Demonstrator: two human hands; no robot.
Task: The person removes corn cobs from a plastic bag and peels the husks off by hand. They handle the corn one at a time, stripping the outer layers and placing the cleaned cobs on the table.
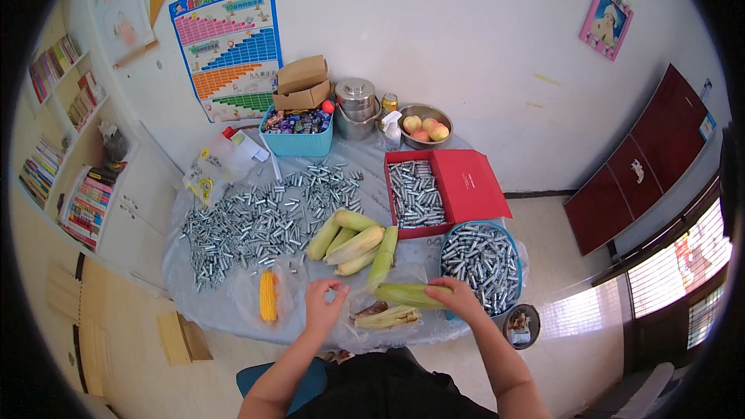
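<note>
My right hand (456,300) grips one end of an ear of corn (405,295) still wrapped in its green husk, its other end pointing left. Loosely curled, my left hand (324,304) hovers to the left of that ear, thumb and forefinger apart and nothing seen between them. Below the held ear lie stripped corn husks (388,318) on a clear plastic bag. A husked yellow ear of corn (268,296) rests on another plastic bag to the left. Several unpeeled ears (358,247) are heaped just beyond my hands.
Loose silvery metal cylinders (244,229) cover the table's left side. More fill a red box (416,194) and a blue basket (483,264) on the right. Farther back stand a turquoise basket (297,145), a metal pot (357,112) and a fruit bowl (442,142). A bin (521,326) stands near right.
</note>
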